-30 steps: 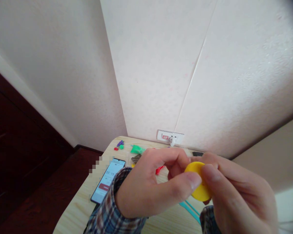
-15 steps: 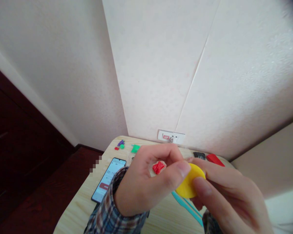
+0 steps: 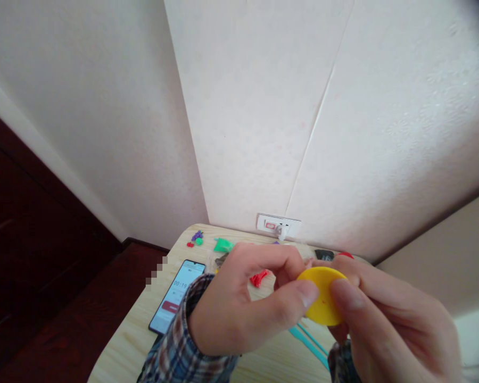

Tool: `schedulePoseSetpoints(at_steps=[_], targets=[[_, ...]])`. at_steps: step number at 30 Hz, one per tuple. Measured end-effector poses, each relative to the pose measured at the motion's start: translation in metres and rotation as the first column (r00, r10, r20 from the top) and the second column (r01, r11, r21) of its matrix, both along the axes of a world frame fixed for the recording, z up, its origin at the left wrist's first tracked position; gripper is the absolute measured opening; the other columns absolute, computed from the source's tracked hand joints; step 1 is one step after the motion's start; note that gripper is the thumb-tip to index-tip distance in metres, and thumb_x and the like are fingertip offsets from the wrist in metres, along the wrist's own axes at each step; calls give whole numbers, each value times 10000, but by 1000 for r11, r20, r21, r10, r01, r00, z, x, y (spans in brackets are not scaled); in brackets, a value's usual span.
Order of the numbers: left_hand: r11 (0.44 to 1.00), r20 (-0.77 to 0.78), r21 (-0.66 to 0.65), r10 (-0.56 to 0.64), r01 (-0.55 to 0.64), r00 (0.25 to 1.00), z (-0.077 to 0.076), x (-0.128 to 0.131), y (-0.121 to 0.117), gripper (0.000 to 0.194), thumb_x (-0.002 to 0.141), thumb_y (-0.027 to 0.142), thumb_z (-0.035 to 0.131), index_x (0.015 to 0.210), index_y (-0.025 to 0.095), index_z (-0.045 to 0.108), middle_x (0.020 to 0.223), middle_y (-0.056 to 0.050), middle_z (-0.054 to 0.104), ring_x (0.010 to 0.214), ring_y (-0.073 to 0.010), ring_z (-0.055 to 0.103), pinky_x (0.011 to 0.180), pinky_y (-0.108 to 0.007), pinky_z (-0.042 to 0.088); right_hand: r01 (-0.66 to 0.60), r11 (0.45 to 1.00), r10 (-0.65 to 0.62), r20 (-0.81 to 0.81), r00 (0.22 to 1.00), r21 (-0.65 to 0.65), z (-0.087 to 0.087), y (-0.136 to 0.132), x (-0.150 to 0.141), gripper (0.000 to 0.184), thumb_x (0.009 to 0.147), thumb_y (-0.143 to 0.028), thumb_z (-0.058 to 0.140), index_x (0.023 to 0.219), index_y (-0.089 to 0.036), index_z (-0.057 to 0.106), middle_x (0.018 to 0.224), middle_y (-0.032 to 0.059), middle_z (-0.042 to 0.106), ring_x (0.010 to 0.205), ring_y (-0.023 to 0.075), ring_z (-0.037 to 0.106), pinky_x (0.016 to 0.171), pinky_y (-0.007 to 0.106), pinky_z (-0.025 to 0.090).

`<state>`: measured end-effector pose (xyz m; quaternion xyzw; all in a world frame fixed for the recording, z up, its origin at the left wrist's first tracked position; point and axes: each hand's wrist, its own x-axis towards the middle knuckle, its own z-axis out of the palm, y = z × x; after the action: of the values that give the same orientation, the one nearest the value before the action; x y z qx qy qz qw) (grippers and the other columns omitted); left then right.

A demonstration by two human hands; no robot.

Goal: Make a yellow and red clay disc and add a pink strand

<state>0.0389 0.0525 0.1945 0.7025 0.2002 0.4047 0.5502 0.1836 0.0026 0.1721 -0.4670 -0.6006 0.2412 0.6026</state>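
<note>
Both hands meet above a light wooden table (image 3: 123, 346) and pinch a flat yellow disc (image 3: 322, 298). My left hand (image 3: 243, 303), in a plaid sleeve, presses its thumb on the disc's left edge with the fingers curled over. My right hand (image 3: 387, 324) grips the right side of the disc between thumb and fingers. A small red piece (image 3: 258, 277) shows in the gap under my left fingers; whether the hand holds it I cannot tell.
A phone (image 3: 176, 296) with a lit timer screen lies on the table's left side. Small purple, red and green pieces (image 3: 195, 238) and a green piece (image 3: 222, 245) sit near the wall corner. A wall socket (image 3: 278, 225) is behind. Teal sticks (image 3: 309, 343) lie under the hands.
The yellow disc has been turned and shifted slightly right and up between both hands; the red piece at the far right is now mostly hidden behind my right hand.
</note>
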Motion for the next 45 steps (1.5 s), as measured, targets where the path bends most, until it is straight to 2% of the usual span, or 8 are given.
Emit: schedulePoseSetpoints(at_steps=[6,10,17,22,26,32,40,45], targets=[[995,16,96,35,-37,999,-3,0,-1,390,854,395,534,580,176,362,560,25,387,545,-90,375,542,-235,349,-29,999,29,14,999,-16,2,0,-1,250,827,-366,596,648,-207,667,554,32,599,457,128,504,362,231,367],[995,40,94,11,-15,999,-2,1,-2,400,847,413,544,581,180,358,563,21,397,551,-97,377,544,-240,360,-63,996,63,3,998,65,11,1,-10,359,890,-340,508,582,-209,637,475,1,534,413,92,442,356,205,333],[999,32,37,-9,8,999,1,2,-3,401,850,414,551,569,172,398,551,28,391,506,-83,367,493,-230,339,-16,1000,17,-72,997,13,-3,-3,3,157,809,-355,632,817,-246,744,672,51,692,521,160,598,376,229,418],[999,20,6,42,-42,999,0,2,-4,413,831,497,551,602,165,458,564,21,435,508,-85,387,493,-228,346,-26,998,27,12,1000,-55,-14,-7,14,152,779,-301,670,900,-251,747,561,24,640,421,132,521,340,225,398],[999,40,38,16,-18,999,-1,2,-4,388,826,488,557,630,159,497,565,18,448,519,-88,397,499,-224,352,-15,1000,15,-47,999,6,-8,-7,7,123,804,-300,644,862,-262,745,563,16,646,418,123,537,344,211,415],[996,56,74,-60,56,997,-1,4,-2,314,839,379,577,641,155,482,588,21,451,561,-81,409,523,-201,361,-20,998,19,32,999,56,4,-4,0,144,815,-316,627,761,-262,749,511,-3,627,379,105,523,329,197,396],[997,45,23,-76,75,996,2,2,-1,343,833,381,581,602,159,457,550,24,442,482,-68,395,456,-203,343,-34,999,35,47,998,-21,-16,-8,16,171,802,-323,645,943,-293,738,579,11,641,432,126,513,358,231,396],[997,57,1,-79,79,995,1,3,0,328,835,385,582,623,160,474,577,22,448,500,-73,411,474,-207,358,11,1000,-11,-16,1000,-21,-12,-7,8,160,815,-374,628,860,-259,730,608,33,636,465,137,519,375,240,394]])
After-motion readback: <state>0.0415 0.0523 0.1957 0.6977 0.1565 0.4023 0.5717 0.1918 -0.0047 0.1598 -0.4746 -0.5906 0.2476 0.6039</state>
